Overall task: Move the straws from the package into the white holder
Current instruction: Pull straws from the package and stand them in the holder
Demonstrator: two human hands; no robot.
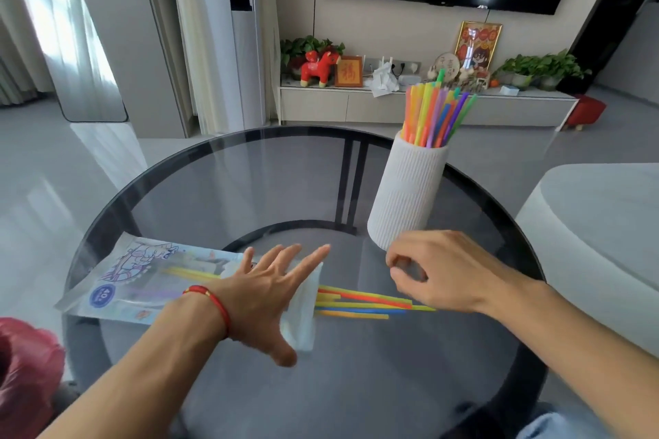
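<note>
The clear printed straw package (142,281) lies flat on the round glass table (249,182), its open end to the right. Several coloured straws (360,301) stick out of that end onto the glass. My left hand (264,289) rests palm down with spread fingers over the package's open end. My right hand (438,271) hovers just above the protruding straws, fingers curled and pinched with nothing visibly between them. The white ribbed holder (406,196) stands upright behind my right hand, filled with several coloured straws (433,114).
A red bag (25,367) sits at the table's near left edge. A pale sofa or seat (602,224) stands to the right. A TV cabinet with plants and ornaments (410,103) runs along the far wall.
</note>
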